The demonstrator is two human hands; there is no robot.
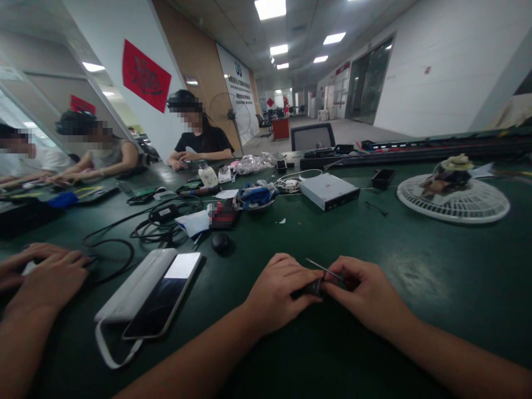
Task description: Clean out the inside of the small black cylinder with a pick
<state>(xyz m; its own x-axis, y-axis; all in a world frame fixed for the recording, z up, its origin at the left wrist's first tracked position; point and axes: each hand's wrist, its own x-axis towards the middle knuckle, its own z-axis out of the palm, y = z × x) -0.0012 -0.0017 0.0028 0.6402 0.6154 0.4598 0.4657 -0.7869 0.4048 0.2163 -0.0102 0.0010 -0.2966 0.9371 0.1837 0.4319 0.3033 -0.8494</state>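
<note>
Two bare hands meet over the near half of the green desk (461,266), right of its middle. Left hand (276,291): fingers clamped around a small dark part (313,287), mostly covered by them. Right hand (366,288): thumb and fingers pinched together on a thin rod (316,265), at the right end of the dark part. Rod tilted, free end pointing up and left; whether it touches the part cannot be told.

Left of the left hand: phone (160,305), beside a white case (137,282), a white strap (108,349) looping at their near end. Black mouse (220,243) beyond the phone. Farther back: grey disc drive (330,191); white fan grille (453,202) toward the right side. Another person's hands (45,280) at the left edge of the view; their held object unclear.
</note>
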